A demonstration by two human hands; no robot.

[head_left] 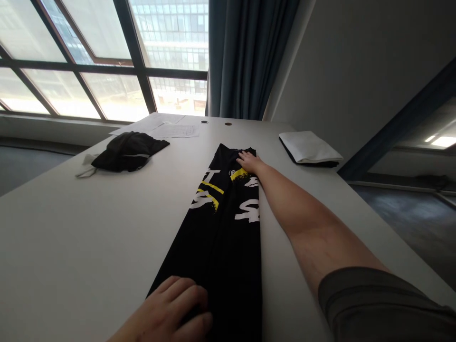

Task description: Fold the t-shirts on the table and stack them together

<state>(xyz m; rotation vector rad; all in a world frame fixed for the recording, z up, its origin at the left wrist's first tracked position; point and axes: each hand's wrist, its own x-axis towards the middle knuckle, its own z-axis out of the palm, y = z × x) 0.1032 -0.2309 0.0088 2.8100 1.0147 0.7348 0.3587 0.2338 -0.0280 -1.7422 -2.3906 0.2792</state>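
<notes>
A black garment [228,237] with white lettering and yellow stripes lies lengthwise on the white table [89,228], folded into a long narrow shape. My right hand [249,162] rests on its far end near the collar, fingers spread out flat. At the near end, my left hand [174,308] touches the garment's left edge with curled fingers; whether cloth is pinched between them is hidden. The garment's nearest part runs out of the bottom of the view.
A crumpled dark cloth item [126,151] lies at the back left, near printed papers [178,130]. Folded white and black cloth [309,148] sits at the back right. Behind the table hangs a blue curtain [245,57] beside windows.
</notes>
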